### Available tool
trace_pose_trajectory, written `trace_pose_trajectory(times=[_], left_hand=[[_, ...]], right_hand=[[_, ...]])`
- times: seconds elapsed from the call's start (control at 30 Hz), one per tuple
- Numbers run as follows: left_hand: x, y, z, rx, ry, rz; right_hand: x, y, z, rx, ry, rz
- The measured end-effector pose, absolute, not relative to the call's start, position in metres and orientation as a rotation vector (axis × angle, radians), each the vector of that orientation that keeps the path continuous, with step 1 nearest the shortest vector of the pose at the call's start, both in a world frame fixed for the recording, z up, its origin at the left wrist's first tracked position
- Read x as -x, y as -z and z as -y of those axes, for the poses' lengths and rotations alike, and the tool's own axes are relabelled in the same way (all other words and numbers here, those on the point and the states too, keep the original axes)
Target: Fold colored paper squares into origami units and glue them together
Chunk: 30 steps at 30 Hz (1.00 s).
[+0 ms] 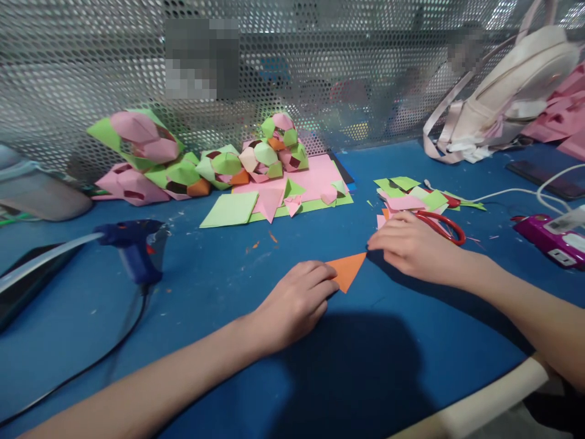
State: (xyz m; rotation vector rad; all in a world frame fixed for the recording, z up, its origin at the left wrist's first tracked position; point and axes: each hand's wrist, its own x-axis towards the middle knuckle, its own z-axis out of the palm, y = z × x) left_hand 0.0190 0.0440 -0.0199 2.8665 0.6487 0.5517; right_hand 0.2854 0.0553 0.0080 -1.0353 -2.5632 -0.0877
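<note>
A folded orange paper triangle (350,271) lies on the blue tabletop between my hands. My left hand (295,299) has its bent fingers pressed over the paper's left part and hides that end. At the opposite corner, the closed fingertips of my right hand (414,247) meet the paper's tip. Just behind the right hand lie red-handled scissors (450,227), partly covered by it. Beside them is a heap of pink and green paper scraps (402,194).
Folded paper balls (219,164) line the perforated metal screen (311,79). In front of them are pink sheets (315,174) and pale green squares (228,208). A blue glue gun (137,244) stands left with its cord trailing. A purple power strip (548,241) and beige bag (507,91) are right.
</note>
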Motion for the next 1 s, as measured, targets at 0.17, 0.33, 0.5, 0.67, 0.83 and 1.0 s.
trace_pose_trajectory(times=[0.17, 0.33, 0.5, 0.67, 0.83, 1.0], left_hand=[[-0.020, 0.022, -0.044, -2.892, -0.551, -0.683], [-0.023, 0.017, -0.046, -2.936, -0.415, -0.748], [-0.022, 0.009, -0.043, -3.014, -0.273, -0.838], [-0.014, 0.013, -0.043, -2.980, -0.377, -0.937], [-0.012, 0.017, -0.048, -2.750, -0.633, -1.017], [-0.017, 0.018, -0.056, -2.575, -0.671, -1.078]], right_hand=[[-0.258, 0.005, -0.042, 0.962, 0.002, 2.596], [-0.245, 0.013, -0.036, 0.963, 0.079, 2.758], [-0.254, -0.001, -0.036, 1.166, 0.099, 2.774], [-0.262, -0.001, -0.040, 1.214, -0.036, 2.636], [-0.260, 0.010, -0.045, 1.133, -0.171, 2.554], [-0.253, 0.022, -0.052, 1.123, -0.309, 2.415]])
